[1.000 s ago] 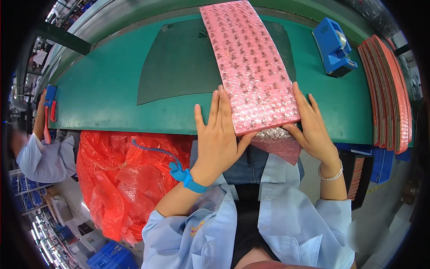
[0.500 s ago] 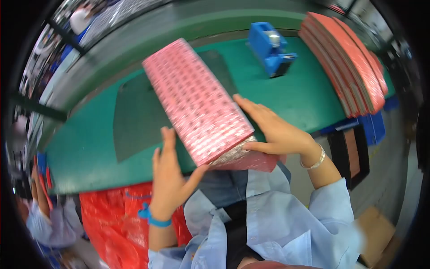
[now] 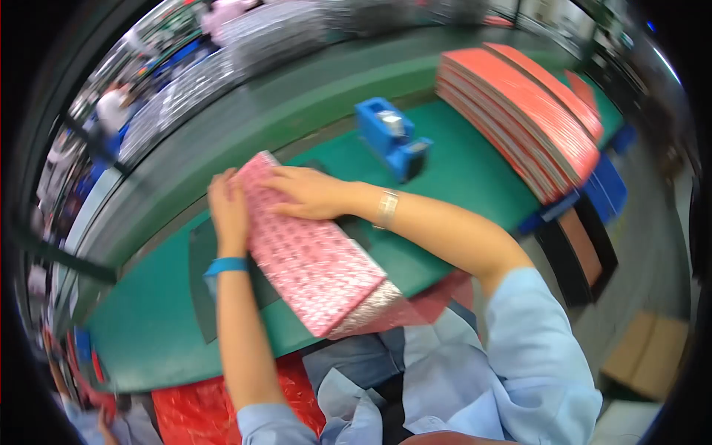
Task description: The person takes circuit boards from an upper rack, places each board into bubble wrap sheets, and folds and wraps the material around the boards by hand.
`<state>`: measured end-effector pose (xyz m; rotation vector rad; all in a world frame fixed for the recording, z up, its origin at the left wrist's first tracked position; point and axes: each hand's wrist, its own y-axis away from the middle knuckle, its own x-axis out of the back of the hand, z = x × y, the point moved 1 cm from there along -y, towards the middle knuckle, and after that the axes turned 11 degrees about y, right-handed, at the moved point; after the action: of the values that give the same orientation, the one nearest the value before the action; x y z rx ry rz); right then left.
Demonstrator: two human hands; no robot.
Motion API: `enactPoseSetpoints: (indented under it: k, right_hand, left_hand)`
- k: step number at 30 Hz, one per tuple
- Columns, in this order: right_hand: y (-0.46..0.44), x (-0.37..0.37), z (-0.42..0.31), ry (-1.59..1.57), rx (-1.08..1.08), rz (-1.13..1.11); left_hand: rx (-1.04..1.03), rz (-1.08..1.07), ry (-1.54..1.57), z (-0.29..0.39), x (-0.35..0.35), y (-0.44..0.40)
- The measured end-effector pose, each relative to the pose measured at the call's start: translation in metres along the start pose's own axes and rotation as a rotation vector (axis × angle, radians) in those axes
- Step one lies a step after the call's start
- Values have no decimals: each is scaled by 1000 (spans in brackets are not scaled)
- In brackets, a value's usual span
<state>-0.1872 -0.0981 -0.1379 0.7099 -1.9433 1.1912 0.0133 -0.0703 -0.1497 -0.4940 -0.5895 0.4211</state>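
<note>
A long box-shaped package wrapped in pink bubble wrap (image 3: pixel 315 267) lies slantwise on the green bench, its near end over the edge by my lap. At that near end the wrap sticks out as a loose, shiny flap (image 3: pixel 430 298). My left hand (image 3: pixel 228 210) is at the far left corner, fingers bent around the edge; their tips are partly hidden. Across the top near the far end lies my right hand (image 3: pixel 308 193), fingers spread over the wrap.
A blue tape dispenser (image 3: pixel 391 139) stands on the green bench top (image 3: pixel 148 311). Stacked pink-red sheets (image 3: pixel 519 119) are at the right. A red plastic bag (image 3: pixel 196 411) hangs below the front edge. A cardboard box (image 3: pixel 647 354) sits on the floor. People are visible at far left.
Both hands have moved from the package's near end to its far end. The right arm now reaches over the bench. My view has shifted, so the package appears lower.
</note>
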Motion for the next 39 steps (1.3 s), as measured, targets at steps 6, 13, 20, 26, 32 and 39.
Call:
enactPoseSetpoints:
  k: [6, 13, 20, 26, 32, 39]
  right_hand:
    - [9, 3, -6, -197, -94, -45]
    - [6, 9, -20, -297, -162, -132]
    - [8, 11, -17, -281, -204, -136]
    - [9, 10, -15, -257, -199, -131]
    - [9, 10, -17, -219, -210, -135]
    - [9, 10, -14, -209, -193, -120]
  left_hand:
    - [-135, 103, -63, -12, -7, 18]
    - [151, 228, 190, 4, -10, 22]
    - [237, 240, 355, 12, -5, 21]
    - [218, 187, 446, 11, -1, 19]
    - [227, 123, 523, 11, -3, 20]
    - [190, 179, 367, 10, -14, 23]
